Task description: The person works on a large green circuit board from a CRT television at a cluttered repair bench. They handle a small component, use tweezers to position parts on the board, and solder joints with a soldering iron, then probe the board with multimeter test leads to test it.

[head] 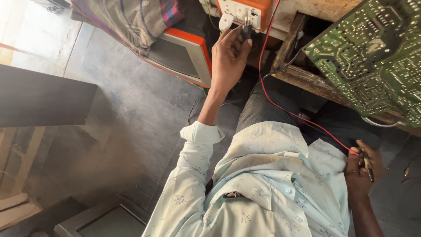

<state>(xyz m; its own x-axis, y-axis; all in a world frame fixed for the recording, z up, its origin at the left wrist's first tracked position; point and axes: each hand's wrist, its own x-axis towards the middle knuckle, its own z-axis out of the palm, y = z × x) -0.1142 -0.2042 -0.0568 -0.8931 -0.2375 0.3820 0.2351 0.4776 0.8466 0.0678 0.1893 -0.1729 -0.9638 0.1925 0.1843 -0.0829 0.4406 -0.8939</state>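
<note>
A: What is held in the left hand?

B: A black plug is pinched between its thumb and fingers, prongs up, just below the orange socket box. A white plug is already seated in that box, beside the black one.

A: And the right hand?

B: It is closed around two probes, held low by the lap. A red lead is seen running from them up past the socket box; a black lead is only faintly made out beside it.

A: Which step is judged to be in hand?

B: The plugging-in step, it seems: the plug is raised to the box but is not yet seen inside a socket. Whether the prongs are touching the face cannot be told.

A: What is called for next?

B: The prongs would have to be lined up with a free socket and pushed straight in, with the white plug left undisturbed.

A: How is the plug described?

B: Small, black and blocky, with short metal prongs; its cord is hidden behind the hand.

A: What is found around it?

B: A green circuit board is propped, tilted, over the wooden tabletop at the right, solder side showing. An orange-framed set is stood on the floor under the box.
</note>
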